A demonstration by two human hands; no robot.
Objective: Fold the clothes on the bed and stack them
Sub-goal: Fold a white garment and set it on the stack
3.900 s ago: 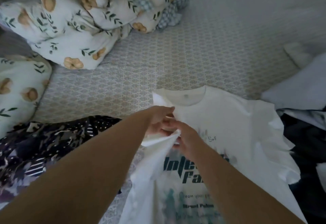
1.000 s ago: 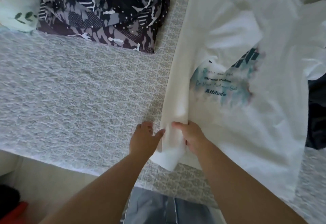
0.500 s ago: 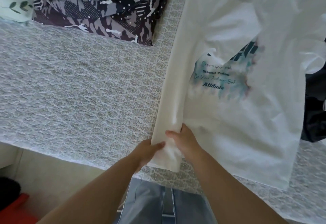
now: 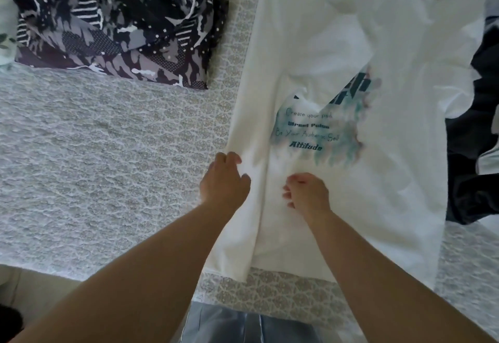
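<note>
White T-shirt (image 4: 337, 54) lies on bed (image 4: 108, 167), left side folded inward; remaining folds outstanding. Patterned garment (image 4: 116, 27) lies apart. Left hand (image 4: 224, 180) touches fold, fingers relaxed; right hand (image 4: 307, 194) loosely curled, grasping nothing visible.

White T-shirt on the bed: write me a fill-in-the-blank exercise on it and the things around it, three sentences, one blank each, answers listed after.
1. The white T-shirt has its ______ side folded over its front.
2. The left hand touches the folded edge, while the right hand is over the shirt, below the ______ print.
3. The dark patterned garment lies folded on the bedspread to the ______ of the shirt.

Missing words: left; teal; left
</note>
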